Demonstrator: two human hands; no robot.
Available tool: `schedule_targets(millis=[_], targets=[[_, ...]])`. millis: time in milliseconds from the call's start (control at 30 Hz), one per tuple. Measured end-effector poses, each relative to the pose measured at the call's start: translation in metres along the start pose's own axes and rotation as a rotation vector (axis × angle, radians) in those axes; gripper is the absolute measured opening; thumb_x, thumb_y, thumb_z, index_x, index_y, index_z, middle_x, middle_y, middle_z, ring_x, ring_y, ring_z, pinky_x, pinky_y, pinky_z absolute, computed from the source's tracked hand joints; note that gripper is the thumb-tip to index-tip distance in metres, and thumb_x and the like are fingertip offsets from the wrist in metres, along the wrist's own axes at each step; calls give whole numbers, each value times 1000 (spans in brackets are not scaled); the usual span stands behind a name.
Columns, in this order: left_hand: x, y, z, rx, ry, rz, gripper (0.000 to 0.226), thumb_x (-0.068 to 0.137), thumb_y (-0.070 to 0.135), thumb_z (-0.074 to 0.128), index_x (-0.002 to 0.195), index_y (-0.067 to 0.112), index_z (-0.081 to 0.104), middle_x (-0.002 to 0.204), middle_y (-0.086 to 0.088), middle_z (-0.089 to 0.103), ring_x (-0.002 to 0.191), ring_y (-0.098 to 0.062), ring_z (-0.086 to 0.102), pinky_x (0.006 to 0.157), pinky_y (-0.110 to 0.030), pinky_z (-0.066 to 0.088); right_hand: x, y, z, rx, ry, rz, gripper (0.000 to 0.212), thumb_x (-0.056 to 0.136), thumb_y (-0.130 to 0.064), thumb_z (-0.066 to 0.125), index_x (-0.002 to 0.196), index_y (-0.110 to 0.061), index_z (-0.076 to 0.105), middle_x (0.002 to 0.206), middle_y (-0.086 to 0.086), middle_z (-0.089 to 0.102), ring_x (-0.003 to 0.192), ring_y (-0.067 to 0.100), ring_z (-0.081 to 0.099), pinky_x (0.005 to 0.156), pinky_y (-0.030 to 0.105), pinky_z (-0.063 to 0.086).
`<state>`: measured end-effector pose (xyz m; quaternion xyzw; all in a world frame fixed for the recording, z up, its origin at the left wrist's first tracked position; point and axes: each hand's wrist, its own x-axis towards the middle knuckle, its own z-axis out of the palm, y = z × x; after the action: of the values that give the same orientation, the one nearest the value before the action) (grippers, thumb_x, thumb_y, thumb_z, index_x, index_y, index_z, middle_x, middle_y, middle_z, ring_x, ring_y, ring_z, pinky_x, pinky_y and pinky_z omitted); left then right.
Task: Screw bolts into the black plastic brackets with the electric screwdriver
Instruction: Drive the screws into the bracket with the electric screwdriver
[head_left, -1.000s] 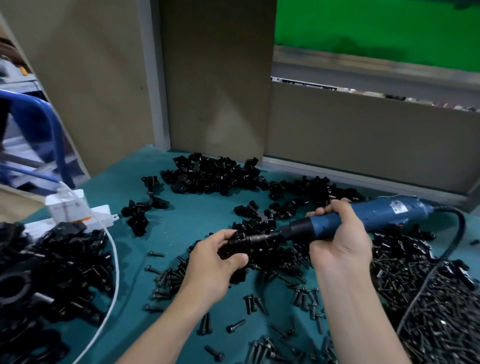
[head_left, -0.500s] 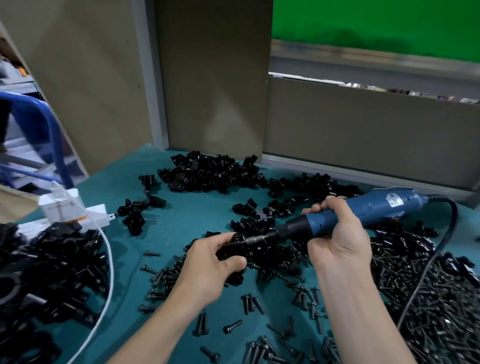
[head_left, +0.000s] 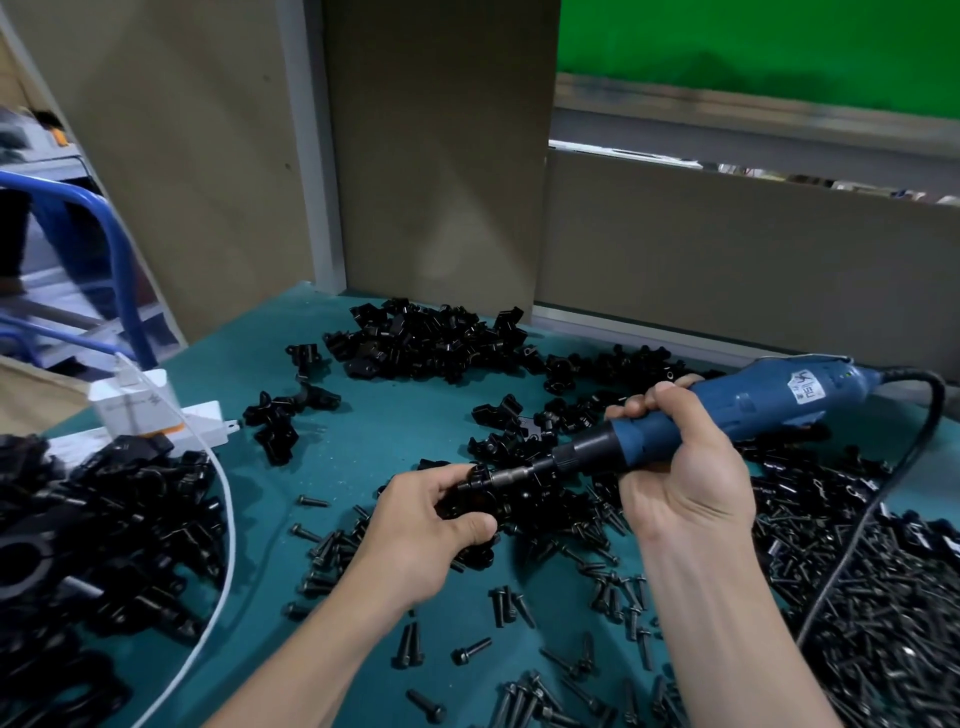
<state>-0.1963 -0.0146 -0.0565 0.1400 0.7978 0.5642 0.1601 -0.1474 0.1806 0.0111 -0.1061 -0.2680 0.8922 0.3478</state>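
My left hand (head_left: 421, 530) grips a black plastic bracket (head_left: 480, 496) just above the teal table, thumb and fingers curled round it. My right hand (head_left: 680, 467) holds the blue electric screwdriver (head_left: 753, 405), which lies almost level and points left. Its metal bit (head_left: 514, 474) meets the top of the held bracket; the bolt there is hidden. Loose black bolts (head_left: 519, 608) lie scattered below both hands. More black brackets (head_left: 431, 343) are heaped at the back of the table.
A big heap of bolts (head_left: 883, 613) fills the right side, crossed by the screwdriver's black cord (head_left: 883, 493). Dark brackets (head_left: 104, 519) pile up at the left, beside a white power strip (head_left: 156, 415) and white cable (head_left: 223, 545). Brown panels (head_left: 436, 156) wall the back.
The screwdriver's rear has risen a little and the bit stays on the bracket. Both hands keep their grips; the view has shifted slightly.
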Motion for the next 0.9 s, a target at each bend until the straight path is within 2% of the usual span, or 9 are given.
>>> schedule_targets(millis=[133, 233, 333, 467, 533, 633, 733, 800, 900], targets=[[-2, 2, -1, -6, -20, 25, 45, 83, 16, 87, 95, 57, 75, 92, 20, 78, 87, 2, 72, 87, -27, 51, 0, 0, 0, 12, -42, -3, 31, 86, 13, 59, 97, -16, 53, 70, 2, 56, 57, 15, 54, 67, 32, 53], [-1, 2, -1, -4, -15, 24, 42, 83, 15, 87, 97, 54, 76, 93, 18, 79, 89, -1, 73, 94, -33, 54, -1, 0, 0, 27, -83, -4, 34, 78, 11, 62, 93, -18, 55, 70, 1, 56, 58, 15, 54, 67, 31, 53], [-2, 2, -1, 7, -17, 31, 44, 84, 15, 86, 99, 55, 75, 93, 15, 79, 91, -7, 74, 96, -37, 56, -1, 1, -1, 21, -80, 1, 31, 82, 11, 60, 94, -17, 55, 70, 1, 56, 58, 15, 54, 69, 31, 54], [-2, 3, 1, 22, 7, 48, 44, 84, 15, 87, 95, 56, 76, 94, 22, 78, 90, 2, 71, 95, -32, 55, 0, 1, -2, 38, -51, 7, 40, 66, 4, 69, 98, -17, 56, 70, 2, 57, 59, 14, 55, 68, 31, 56], [-4, 3, 3, 28, 38, 47, 42, 83, 16, 87, 109, 47, 76, 101, 24, 77, 99, 3, 69, 102, -33, 53, -1, 1, -3, 43, -41, 8, 42, 65, 3, 70, 98, -17, 55, 70, 1, 58, 58, 14, 56, 68, 31, 57], [-6, 3, 5, 48, 58, 40, 51, 85, 19, 85, 132, 33, 70, 118, 16, 75, 114, -8, 68, 110, -37, 49, -1, 0, -2, 50, -34, 10, 40, 65, 2, 70, 97, -17, 55, 69, 1, 58, 57, 14, 56, 67, 30, 57], [-10, 4, 7, 45, 88, 45, 59, 88, 19, 83, 142, 28, 63, 123, 11, 74, 98, -4, 72, 104, -32, 53, -2, -1, -1, 51, -17, 20, 33, 74, 6, 67, 94, -17, 56, 66, 1, 58, 55, 13, 56, 66, 28, 57], [-12, 3, 8, 48, 120, 49, 58, 90, 19, 81, 143, 30, 62, 126, 5, 74, 91, 0, 71, 100, -35, 57, -2, 0, -1, 43, 16, 32, 28, 87, 10, 61, 93, -17, 55, 66, 0, 58, 55, 13, 56, 69, 30, 56], [-13, 2, 9, 21, 171, 49, 60, 91, 18, 80, 145, 35, 59, 92, 4, 79, 68, -16, 64, 70, -37, 61, -4, 1, 0, 52, 62, 44, 26, 90, 10, 60, 92, -16, 54, 65, 1, 59, 55, 13, 55, 71, 32, 55]])
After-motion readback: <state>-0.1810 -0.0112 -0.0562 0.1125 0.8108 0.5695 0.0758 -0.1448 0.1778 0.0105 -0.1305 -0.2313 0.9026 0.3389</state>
